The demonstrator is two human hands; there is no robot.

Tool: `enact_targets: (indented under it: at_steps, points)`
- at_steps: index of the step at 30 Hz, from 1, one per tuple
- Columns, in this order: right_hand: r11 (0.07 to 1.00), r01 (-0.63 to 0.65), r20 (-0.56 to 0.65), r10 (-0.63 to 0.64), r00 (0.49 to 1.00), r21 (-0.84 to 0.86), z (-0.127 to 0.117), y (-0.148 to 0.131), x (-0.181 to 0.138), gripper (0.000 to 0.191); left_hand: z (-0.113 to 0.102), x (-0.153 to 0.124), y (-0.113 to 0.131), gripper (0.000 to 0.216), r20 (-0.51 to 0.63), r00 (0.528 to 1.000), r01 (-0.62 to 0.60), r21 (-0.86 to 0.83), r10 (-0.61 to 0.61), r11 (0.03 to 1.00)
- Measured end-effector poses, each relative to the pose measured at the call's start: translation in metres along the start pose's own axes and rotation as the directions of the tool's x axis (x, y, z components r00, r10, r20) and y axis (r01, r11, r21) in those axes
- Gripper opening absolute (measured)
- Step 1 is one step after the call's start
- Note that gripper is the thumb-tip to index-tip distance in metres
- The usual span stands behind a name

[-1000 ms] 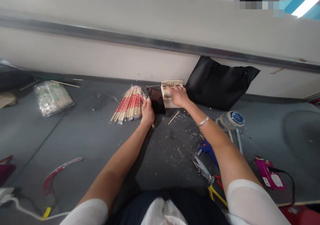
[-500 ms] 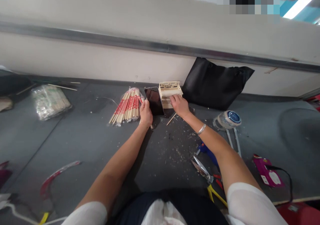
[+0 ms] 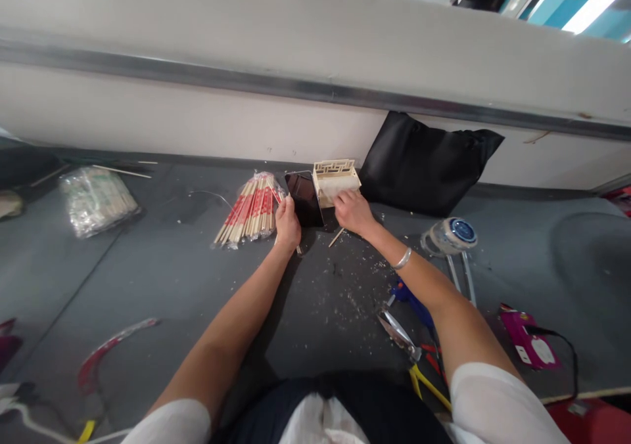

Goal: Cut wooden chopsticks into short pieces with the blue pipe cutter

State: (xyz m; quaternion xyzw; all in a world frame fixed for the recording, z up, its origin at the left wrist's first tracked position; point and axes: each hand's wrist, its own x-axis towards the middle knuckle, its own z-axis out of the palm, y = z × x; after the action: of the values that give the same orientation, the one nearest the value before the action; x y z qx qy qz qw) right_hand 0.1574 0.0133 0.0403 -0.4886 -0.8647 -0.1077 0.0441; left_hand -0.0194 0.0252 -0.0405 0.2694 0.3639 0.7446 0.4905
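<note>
My left hand [image 3: 288, 224] is closed at the left edge of a dark-screened tablet [image 3: 306, 201], its thumb along that edge. A thin stick end shows just below this hand. Right of the tablet stands a small pale wooden model [image 3: 337, 176] like a miniature bench, with a lattice back. My right hand [image 3: 353, 211] reaches to the model's front right, fingers curled against it; what they pinch is hidden. Below that hand a loose thin stick [image 3: 336, 237] lies on the dark surface. A plastic-wrapped bundle of chopsticks [image 3: 254, 209] with red wrappers lies left of my left hand.
A black bag [image 3: 428, 168] leans on the wall behind my right hand. Near my right forearm are a blue-lidded jar [image 3: 448, 236], scissors [image 3: 400, 333], a blue glue gun [image 3: 414, 303] and yellow-handled pliers [image 3: 428, 386]. Another wrapped bundle [image 3: 98, 201] lies far left; crumbs dot the surface.
My right hand has shifted slightly down at the model's front, its fingers more curled. The model's front now shows as one pale sloping surface. My left hand and the tablet hold still.
</note>
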Motion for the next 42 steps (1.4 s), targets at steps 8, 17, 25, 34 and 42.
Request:
enact_targets:
  at_steps: [8,17,25,34,42]
  points:
    - [0.987,-0.086,-0.011,0.089,0.996,0.137,-0.001,0.002,-0.005,0.024,0.004,-0.002,0.003,0.043,0.009,1.0,-0.017,0.018,0.017,1.0]
    - [0.331,-0.699,0.34,0.693,0.636,0.634,0.01,0.017,-0.005,0.01,0.005,-0.003,0.006,0.054,0.009,0.999,-0.035,0.014,0.035,0.999]
    - [0.397,-0.714,0.371,0.652,0.661,0.577,0.016,0.021,-0.004,0.023,0.004,-0.003,0.007,0.047,0.009,1.0,-0.006,0.031,0.006,0.999]
    - [0.607,-0.707,0.401,0.584,0.706,0.362,0.008,0.02,-0.001,0.013,0.001,-0.001,0.003,0.043,0.01,1.0,0.002,0.06,-0.002,0.998]
    - [0.66,-0.667,0.391,0.545,0.742,0.346,-0.005,0.027,-0.016,0.018,0.003,-0.002,0.006,0.047,-0.002,1.0,-0.005,0.032,0.005,0.999]
